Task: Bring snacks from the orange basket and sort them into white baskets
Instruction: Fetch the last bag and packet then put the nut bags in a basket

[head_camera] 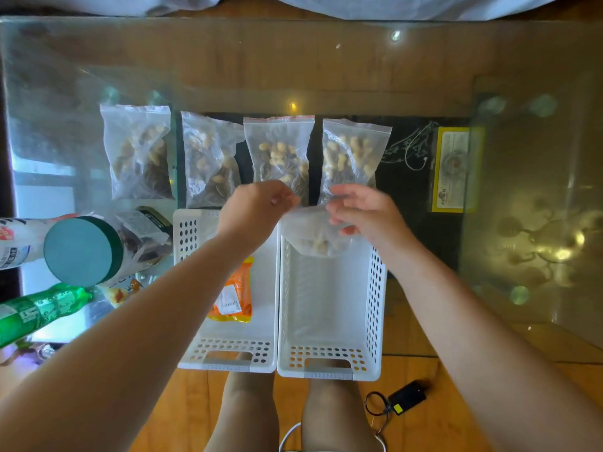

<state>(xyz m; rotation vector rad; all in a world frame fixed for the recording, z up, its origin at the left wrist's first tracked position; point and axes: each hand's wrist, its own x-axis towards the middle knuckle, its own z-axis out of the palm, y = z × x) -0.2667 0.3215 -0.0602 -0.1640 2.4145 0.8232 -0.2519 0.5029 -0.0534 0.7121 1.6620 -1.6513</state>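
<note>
Two white baskets stand side by side at the table's near edge. The left white basket (195,230) holds an orange snack packet (233,293). Over the far end of the right white basket (375,288) hangs a clear zip bag of peanuts (315,234), pinched at its top by my left hand (257,207) and my right hand (362,210). Several more clear bags of peanuts lie in a row on the glass beyond the baskets, such as one (137,151) at the left and another (279,154) in the middle. No orange basket is in view.
At the left lie a teal-lidded canister (81,251), a green bottle (42,309), a dark snack packet (146,230) and a small printed packet (125,288). A yellow-framed card (453,169) sits under the glass table (293,66). A black device with a cord (406,398) lies on the floor.
</note>
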